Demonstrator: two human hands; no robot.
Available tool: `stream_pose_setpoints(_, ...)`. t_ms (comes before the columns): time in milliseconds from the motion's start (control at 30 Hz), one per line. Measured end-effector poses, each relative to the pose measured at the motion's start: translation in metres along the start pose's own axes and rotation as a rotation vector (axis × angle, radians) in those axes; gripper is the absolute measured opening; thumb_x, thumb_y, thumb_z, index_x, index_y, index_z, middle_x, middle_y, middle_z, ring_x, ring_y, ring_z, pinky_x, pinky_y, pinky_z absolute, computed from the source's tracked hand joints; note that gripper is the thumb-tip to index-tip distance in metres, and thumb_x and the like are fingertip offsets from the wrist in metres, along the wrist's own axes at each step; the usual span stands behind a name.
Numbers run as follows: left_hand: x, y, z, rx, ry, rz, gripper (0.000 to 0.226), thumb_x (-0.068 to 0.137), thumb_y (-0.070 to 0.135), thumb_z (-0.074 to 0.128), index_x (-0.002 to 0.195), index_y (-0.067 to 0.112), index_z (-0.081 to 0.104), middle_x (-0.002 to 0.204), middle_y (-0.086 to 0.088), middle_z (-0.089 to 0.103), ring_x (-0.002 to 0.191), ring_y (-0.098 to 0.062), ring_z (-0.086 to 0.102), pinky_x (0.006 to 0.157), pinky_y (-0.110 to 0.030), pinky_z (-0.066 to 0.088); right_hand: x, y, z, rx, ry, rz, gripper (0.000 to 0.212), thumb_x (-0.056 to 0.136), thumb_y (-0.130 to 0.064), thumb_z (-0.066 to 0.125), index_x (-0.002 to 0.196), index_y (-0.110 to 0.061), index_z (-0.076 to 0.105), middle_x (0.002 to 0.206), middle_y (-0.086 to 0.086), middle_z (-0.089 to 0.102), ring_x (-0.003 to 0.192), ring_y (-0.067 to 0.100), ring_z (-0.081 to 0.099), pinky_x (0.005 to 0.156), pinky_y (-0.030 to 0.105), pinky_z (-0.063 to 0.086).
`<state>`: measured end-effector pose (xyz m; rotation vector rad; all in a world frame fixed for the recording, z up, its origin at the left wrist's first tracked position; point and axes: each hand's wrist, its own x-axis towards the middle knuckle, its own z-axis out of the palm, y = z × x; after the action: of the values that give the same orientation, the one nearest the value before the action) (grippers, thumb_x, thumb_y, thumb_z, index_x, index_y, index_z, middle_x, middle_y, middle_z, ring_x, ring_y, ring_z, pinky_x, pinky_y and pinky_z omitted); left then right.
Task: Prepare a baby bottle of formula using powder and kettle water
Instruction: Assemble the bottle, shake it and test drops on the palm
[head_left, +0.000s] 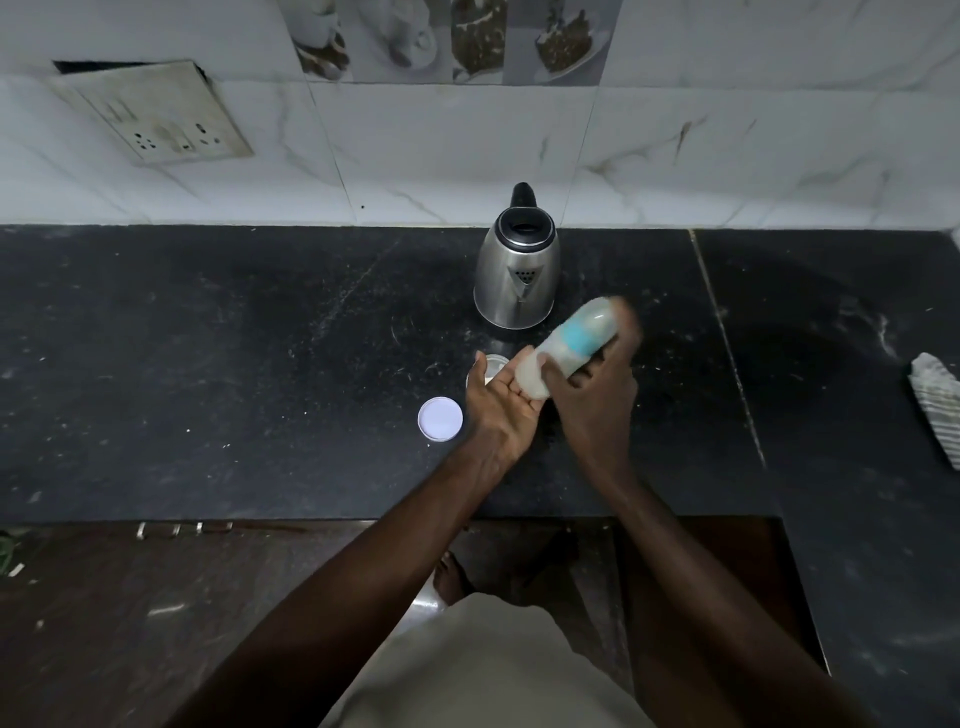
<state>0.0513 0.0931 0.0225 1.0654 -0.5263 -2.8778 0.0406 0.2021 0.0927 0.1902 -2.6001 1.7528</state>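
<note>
**Bottle held tilted above counter, both hands engaged**

The right hand (592, 395) grips the baby bottle (566, 348) round its middle, fingers curled. The left hand (498, 400) lies palm up with straight fingers and holds nothing; its fingertips meet the bottle's lower end.

The bottle is translucent and blurred, with a teal band, a clear domed cap and a milky white lower part. It is held above the countertop (208, 364), just in front of the steel kettle (517, 275).

The counter is black speckled stone. A round white lid (440, 419) lies beside the left hand, and a round metal container (488, 364) sits partly hidden behind it. A striped cloth (935, 400) lies at the right edge. Behind are the marble-pattern wall tiles (415, 145) and a stained socket plate (156, 114).

The bottle's long axis slants, base to the near left and cap to the far right, beside the kettle.
</note>
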Motion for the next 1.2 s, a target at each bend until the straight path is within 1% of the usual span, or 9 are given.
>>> stream_pose_setpoints(100,0.001,-0.003,0.000,0.044,0.009,-0.016,0.075,0.096,0.061,0.046,0.131,-0.003,0.061,0.134,-0.028,0.062,0.124,-0.041,0.061,0.109,-0.050,0.047,-0.001,0.003,-0.002,-0.115,-0.147,-0.009,0.103,0.078,-0.023,0.087,0.156,-0.048,0.025,0.147,-0.006,0.058,0.119,0.016,0.068,0.098,0.040,0.059)
stream_pose_setpoints(200,0.003,-0.001,-0.002,0.071,0.048,0.008,0.074,0.097,0.060,0.047,0.130,-0.004,0.062,0.133,-0.023,0.065,0.129,-0.034,0.060,0.115,-0.044,0.043,0.007,0.002,-0.005,0.022,0.053,-0.042,0.101,0.081,-0.015,0.086,0.158,-0.037,0.024,0.148,-0.002,0.054,0.121,0.012,0.066,0.097,0.031,0.059)
stream_pose_setpoints(333,0.001,-0.003,0.004,0.078,0.022,-0.015,0.073,0.096,0.059,0.049,0.128,-0.004,0.059,0.133,-0.027,0.063,0.123,-0.041,0.062,0.108,-0.047,0.048,0.003,0.001,0.000,-0.118,-0.161,-0.022,0.101,0.077,-0.026,0.087,0.155,-0.048,0.025,0.142,-0.007,0.060,0.114,0.015,0.069,0.096,0.045,0.060)
stream_pose_setpoints(500,0.002,0.006,0.004,0.095,0.069,0.002,0.075,0.098,0.060,0.044,0.134,-0.004,0.060,0.132,-0.022,0.067,0.129,-0.034,0.060,0.115,-0.044,0.043,0.017,-0.002,-0.006,0.109,0.152,-0.020,0.100,0.085,-0.012,0.085,0.161,-0.028,0.022,0.145,-0.008,0.052,0.116,-0.002,0.065,0.095,0.030,0.061)
stream_pose_setpoints(633,-0.001,0.008,0.013,0.087,0.023,-0.039,0.079,0.098,0.062,0.043,0.137,-0.005,0.057,0.136,-0.029,0.061,0.130,-0.043,0.057,0.115,-0.053,0.041,0.013,-0.001,-0.003,-0.112,-0.150,-0.008,0.102,0.077,-0.020,0.088,0.155,-0.044,0.027,0.137,-0.009,0.062,0.105,0.009,0.071,0.092,0.040,0.062)
stream_pose_setpoints(767,0.004,0.014,0.013,0.082,0.039,-0.002,0.074,0.099,0.060,0.044,0.131,-0.004,0.061,0.129,-0.024,0.067,0.132,-0.037,0.057,0.111,-0.045,0.046,0.018,-0.005,-0.002,0.098,0.097,0.009,0.100,0.083,-0.018,0.085,0.158,-0.038,0.024,0.145,-0.006,0.055,0.119,0.008,0.067,0.098,0.041,0.060)
stream_pose_setpoints(900,0.002,0.012,0.014,0.059,-0.014,-0.039,0.080,0.097,0.063,0.043,0.139,-0.004,0.055,0.138,-0.029,0.059,0.132,-0.043,0.054,0.113,-0.052,0.043,0.011,-0.003,0.002,-0.036,-0.128,0.011,0.102,0.077,-0.021,0.089,0.155,-0.048,0.028,0.139,-0.013,0.061,0.108,0.007,0.071,0.095,0.043,0.061)
stream_pose_setpoints(1033,0.005,0.014,0.010,0.056,0.033,0.002,0.074,0.100,0.059,0.044,0.133,-0.005,0.060,0.126,-0.025,0.069,0.130,-0.038,0.059,0.104,-0.043,0.050,0.017,-0.002,0.002,0.096,0.072,0.002,0.099,0.083,-0.012,0.085,0.158,-0.035,0.026,0.135,-0.028,0.053,0.114,-0.007,0.065,0.094,0.025,0.058)
stream_pose_setpoints(1200,0.004,0.012,0.012,0.066,0.024,-0.018,0.068,0.099,0.058,0.045,0.116,-0.004,0.067,0.120,-0.028,0.069,0.114,-0.041,0.065,0.107,-0.049,0.048,0.013,-0.004,0.004,-0.058,-0.100,-0.018,0.102,0.079,-0.021,0.088,0.156,-0.047,0.026,0.144,-0.015,0.056,0.112,0.005,0.069,0.096,0.035,0.060)
